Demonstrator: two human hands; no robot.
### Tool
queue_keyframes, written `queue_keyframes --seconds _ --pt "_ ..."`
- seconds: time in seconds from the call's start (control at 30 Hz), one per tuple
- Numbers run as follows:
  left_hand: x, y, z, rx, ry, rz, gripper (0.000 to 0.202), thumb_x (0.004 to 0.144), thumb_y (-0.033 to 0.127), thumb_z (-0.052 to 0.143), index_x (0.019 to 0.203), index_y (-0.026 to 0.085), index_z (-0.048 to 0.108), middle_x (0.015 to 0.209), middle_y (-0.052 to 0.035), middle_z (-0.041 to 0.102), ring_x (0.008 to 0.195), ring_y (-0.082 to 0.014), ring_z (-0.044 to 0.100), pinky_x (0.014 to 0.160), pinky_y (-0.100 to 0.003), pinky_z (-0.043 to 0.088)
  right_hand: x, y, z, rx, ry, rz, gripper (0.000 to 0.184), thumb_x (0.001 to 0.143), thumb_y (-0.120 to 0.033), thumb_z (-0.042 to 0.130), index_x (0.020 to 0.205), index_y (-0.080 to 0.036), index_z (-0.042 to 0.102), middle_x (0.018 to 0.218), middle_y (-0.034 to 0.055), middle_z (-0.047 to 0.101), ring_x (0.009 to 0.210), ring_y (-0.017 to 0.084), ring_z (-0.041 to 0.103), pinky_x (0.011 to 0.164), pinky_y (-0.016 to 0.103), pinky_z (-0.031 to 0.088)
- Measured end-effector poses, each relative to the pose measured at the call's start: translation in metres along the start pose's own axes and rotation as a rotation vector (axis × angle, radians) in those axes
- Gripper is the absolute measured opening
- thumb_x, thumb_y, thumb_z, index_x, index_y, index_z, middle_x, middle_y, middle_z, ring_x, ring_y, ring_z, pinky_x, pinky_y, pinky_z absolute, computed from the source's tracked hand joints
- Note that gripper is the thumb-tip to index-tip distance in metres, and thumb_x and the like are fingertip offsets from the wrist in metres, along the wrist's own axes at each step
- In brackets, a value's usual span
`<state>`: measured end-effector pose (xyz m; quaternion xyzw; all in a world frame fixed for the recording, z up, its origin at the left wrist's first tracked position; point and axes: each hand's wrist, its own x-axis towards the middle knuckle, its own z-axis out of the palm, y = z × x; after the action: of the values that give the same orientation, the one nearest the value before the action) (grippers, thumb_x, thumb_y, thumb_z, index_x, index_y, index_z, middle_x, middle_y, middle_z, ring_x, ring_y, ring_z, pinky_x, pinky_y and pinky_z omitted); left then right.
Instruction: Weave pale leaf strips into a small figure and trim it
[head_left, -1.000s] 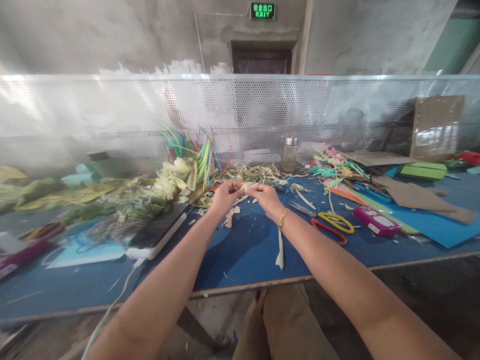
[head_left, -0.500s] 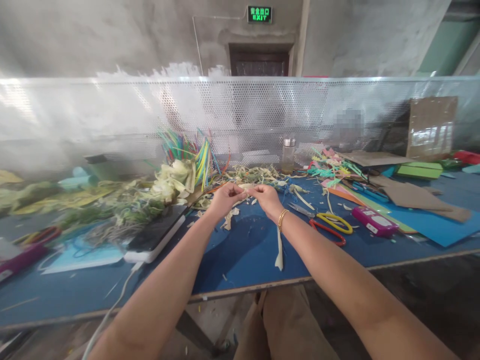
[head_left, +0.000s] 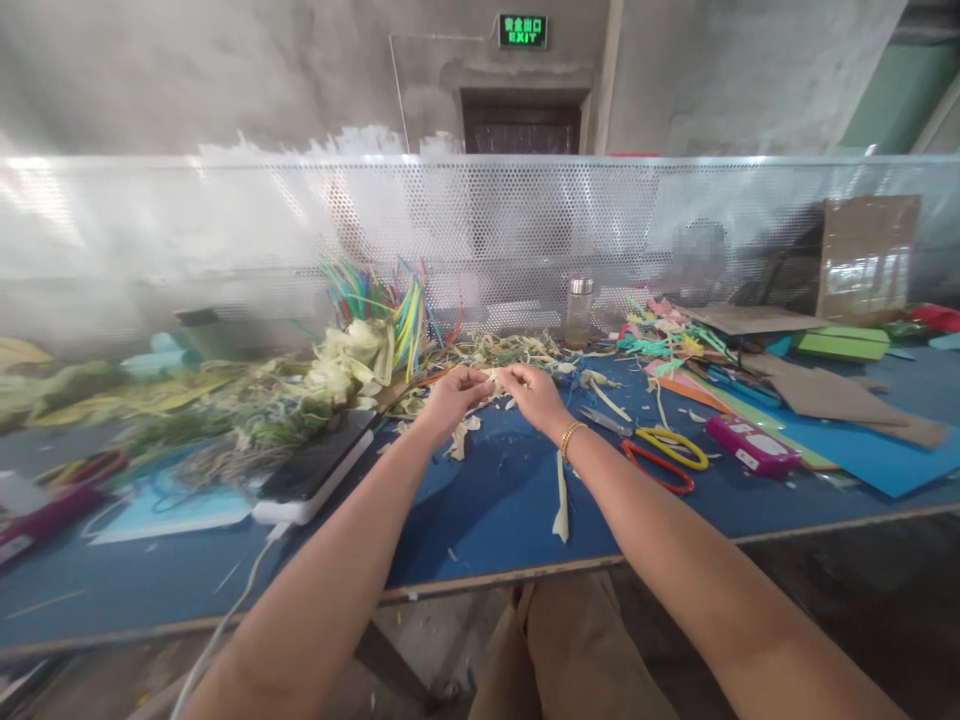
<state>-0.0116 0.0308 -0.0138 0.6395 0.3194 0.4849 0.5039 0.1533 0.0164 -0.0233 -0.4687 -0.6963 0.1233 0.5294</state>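
Note:
My left hand (head_left: 455, 402) and my right hand (head_left: 534, 396) meet over the middle of the blue table. Their fingertips pinch a small pale cream piece (head_left: 494, 376) between them, its exact kind too small to make out. Below my right wrist lies a long cream strip (head_left: 561, 505). Cream scraps (head_left: 462, 436) are scattered by my left hand. Scissors (head_left: 609, 422) with one red and one yellow handle rest just right of my right hand.
Crumpled pale material (head_left: 354, 355) and colourful thin stems (head_left: 409, 320) are heaped at the left. A lidded bottle (head_left: 579, 315) stands behind. A corded black-and-white device (head_left: 319, 465), purple box (head_left: 752, 446), cardboard (head_left: 832, 395) and blue sheet (head_left: 862, 450) flank my arms.
The view has shifted very slightly. Both hands stay together at the same spot, still pinching the cream piece, with only tiny finger movement.

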Motion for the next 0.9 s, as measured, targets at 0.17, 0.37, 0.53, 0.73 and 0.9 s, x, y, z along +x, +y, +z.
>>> queue_keyframes --seconds 0.17,0.37,0.53,0.73,0.9 --pt "0.0 0.0 0.0 -0.001 0.015 0.0 0.029 0.064 0.034 0.079 0.077 0.017 0.061 0.058 0.0059 0.052 0.05 -0.0058 0.041 0.051 -0.021 0.03 0.002 0.003 0.002 0.182 -0.02 0.064 0.022 0.078 -0.038 0.064 0.082 -0.018 0.069 0.08 0.004 0.071 0.071 0.016 0.061 0.068 0.027 0.044" --pt "-0.001 0.004 0.003 -0.031 0.005 -0.01 0.034 0.065 0.041 0.078 0.084 0.017 0.064 0.068 0.0032 0.059 0.057 -0.0073 0.049 0.054 -0.021 0.034 0.001 0.004 0.006 0.248 0.075 0.164 0.032 0.075 -0.049 0.063 0.074 -0.017 0.066 0.065 -0.0001 0.063 0.061 0.014 0.052 0.06 0.026 0.038" --pt "-0.001 0.002 0.004 0.041 0.066 -0.13 0.04 0.066 0.053 0.074 0.072 0.015 0.062 0.07 -0.0032 0.065 0.057 -0.0095 0.053 0.047 -0.02 0.027 0.002 0.008 0.011 0.379 0.163 0.219 0.034 0.071 -0.052 0.066 0.07 -0.018 0.064 0.063 -0.0011 0.059 0.059 0.013 0.049 0.06 0.026 0.038" --pt "-0.002 -0.001 0.008 0.119 0.053 -0.101 0.036 0.062 0.049 0.077 0.063 0.015 0.064 0.057 0.0009 0.056 0.05 -0.0082 0.042 0.047 -0.024 0.023 0.0 0.006 0.014 0.401 0.144 0.183 0.031 0.071 -0.05 0.066 0.068 -0.019 0.065 0.067 0.0009 0.063 0.062 0.014 0.052 0.061 0.026 0.04" --pt "-0.003 0.001 0.01 0.083 -0.033 -0.078 0.031 0.061 0.039 0.079 0.06 0.016 0.058 0.055 0.0036 0.051 0.051 -0.0078 0.04 0.05 -0.024 0.026 -0.001 0.004 0.014 0.446 0.257 0.228 0.028 0.069 -0.046 0.068 0.066 -0.019 0.065 0.063 -0.0001 0.062 0.059 0.014 0.051 0.06 0.026 0.039"
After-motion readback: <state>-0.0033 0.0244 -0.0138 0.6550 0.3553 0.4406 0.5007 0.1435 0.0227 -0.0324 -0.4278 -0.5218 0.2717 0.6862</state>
